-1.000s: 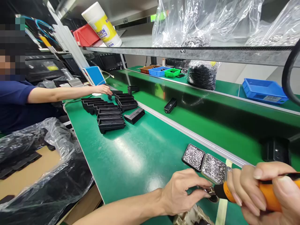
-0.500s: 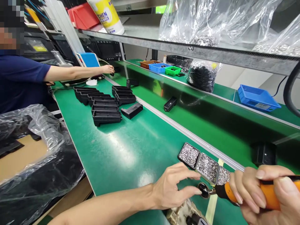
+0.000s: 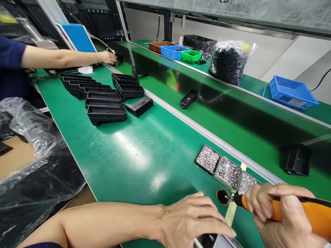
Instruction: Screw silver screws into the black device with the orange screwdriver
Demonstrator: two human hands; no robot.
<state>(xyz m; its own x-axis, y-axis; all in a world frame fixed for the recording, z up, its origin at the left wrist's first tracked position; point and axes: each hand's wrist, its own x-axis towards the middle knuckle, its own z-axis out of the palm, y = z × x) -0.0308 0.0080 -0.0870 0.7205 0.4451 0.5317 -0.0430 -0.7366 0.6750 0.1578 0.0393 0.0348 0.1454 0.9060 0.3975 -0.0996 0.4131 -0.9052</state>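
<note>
At the far left a plastic bag (image 3: 33,162) of dark parts is lying beside the green bench (image 3: 124,162), and a co-worker's hand (image 3: 107,57) is reaching across the far end. Black trays (image 3: 103,98) are sitting in rows on the bench, with a single black housing (image 3: 139,105) just beside them. Nearer, the person's left hand (image 3: 191,220) is lying palm down with fingers spread loosely, gripping nothing, its fingertips resting over a metal part (image 3: 219,241) at the bottom edge. Just beyond it a small black ring (image 3: 222,197) is sitting on the bench, and the tip of an orange screwdriver (image 3: 297,212) is touching its right edge. Three small trays of screws (image 3: 226,168) are standing in a line right behind the ring. The right hand (image 3: 281,217) is clenching around the screwdriver's handle. A black block (image 3: 296,160) is resting on the belt well to the right.
</note>
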